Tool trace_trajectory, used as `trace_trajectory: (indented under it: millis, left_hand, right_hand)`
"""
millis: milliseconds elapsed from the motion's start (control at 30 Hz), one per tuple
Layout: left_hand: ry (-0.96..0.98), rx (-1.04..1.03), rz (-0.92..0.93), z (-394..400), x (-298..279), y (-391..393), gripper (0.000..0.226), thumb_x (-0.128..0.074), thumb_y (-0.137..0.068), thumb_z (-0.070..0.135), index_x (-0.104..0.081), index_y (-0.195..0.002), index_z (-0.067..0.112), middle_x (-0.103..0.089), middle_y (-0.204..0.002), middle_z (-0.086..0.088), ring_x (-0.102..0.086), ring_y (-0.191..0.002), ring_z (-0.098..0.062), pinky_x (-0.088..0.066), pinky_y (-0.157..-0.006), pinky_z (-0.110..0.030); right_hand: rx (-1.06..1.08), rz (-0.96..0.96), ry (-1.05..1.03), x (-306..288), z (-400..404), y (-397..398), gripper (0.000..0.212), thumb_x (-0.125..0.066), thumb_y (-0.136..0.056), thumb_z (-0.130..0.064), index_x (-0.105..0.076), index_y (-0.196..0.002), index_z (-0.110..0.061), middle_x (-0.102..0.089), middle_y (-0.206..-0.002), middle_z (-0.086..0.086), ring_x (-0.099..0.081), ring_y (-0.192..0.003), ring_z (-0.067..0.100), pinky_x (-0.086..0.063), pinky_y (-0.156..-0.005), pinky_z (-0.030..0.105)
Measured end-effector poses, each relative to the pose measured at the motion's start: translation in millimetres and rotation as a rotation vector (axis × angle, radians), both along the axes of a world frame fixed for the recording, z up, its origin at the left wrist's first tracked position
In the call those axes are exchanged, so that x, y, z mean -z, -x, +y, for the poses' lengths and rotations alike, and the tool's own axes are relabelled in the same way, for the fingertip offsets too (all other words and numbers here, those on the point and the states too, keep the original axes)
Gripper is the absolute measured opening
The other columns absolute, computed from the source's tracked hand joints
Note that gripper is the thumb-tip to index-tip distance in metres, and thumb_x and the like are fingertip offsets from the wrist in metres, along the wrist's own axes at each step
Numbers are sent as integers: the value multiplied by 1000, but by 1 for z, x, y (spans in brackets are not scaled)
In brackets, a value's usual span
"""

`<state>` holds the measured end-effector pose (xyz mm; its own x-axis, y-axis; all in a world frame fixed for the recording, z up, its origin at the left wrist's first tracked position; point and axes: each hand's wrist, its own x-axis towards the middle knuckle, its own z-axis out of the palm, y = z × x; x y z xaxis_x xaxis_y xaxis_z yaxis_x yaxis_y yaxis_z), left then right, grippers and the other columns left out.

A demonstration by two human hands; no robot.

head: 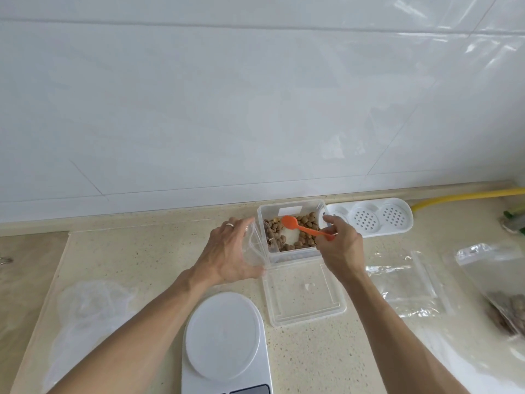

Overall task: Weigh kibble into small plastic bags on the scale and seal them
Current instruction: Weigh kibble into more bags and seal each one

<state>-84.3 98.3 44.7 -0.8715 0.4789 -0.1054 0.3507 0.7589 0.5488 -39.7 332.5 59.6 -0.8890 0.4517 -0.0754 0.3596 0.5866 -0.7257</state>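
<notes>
A clear plastic box [292, 255] holding brown kibble [308, 220] stands at the back of the counter. My right hand [342, 245] pinches the handle of an orange spoon [298, 226], whose bowl hovers over the kibble. My left hand [230, 251] grips a small clear plastic bag [252, 245] just left of the box. A white scale [224, 336] with a round platter sits in front, nothing on it.
The box's clear lid [304, 297] lies in front of the box. Empty clear bags [406, 285] lie to the right, and a bag with kibble [500, 297] at far right. A white perforated tray [369, 217] and a yellow hose [466, 197] line the wall.
</notes>
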Motion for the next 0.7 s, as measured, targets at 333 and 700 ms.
trace_trajectory:
  millis: [333,700]
  left_hand:
    - [29,-10,1,6,21,5,113,-77,-58,60,-20,-148,24,-42,-127,-1,-42,-120,-17,-27,-109,-36]
    - [55,-40,7,8,20,9,114,-71,-58,67,-20,-149,23,-42,-125,0,-41,-122,-17,-25,-110,-36]
  right_hand:
    - [91,101,241,25,2,17,8,-56,-97,-14,-64,-96,-16,-67,-75,-3,-66,-55,15,-52,-51,28]
    - [160,-40,412,27,14,14,9,-60,-94,-15,-63,-102,-16,-71,-84,7,-45,-49,9,-38,-44,22]
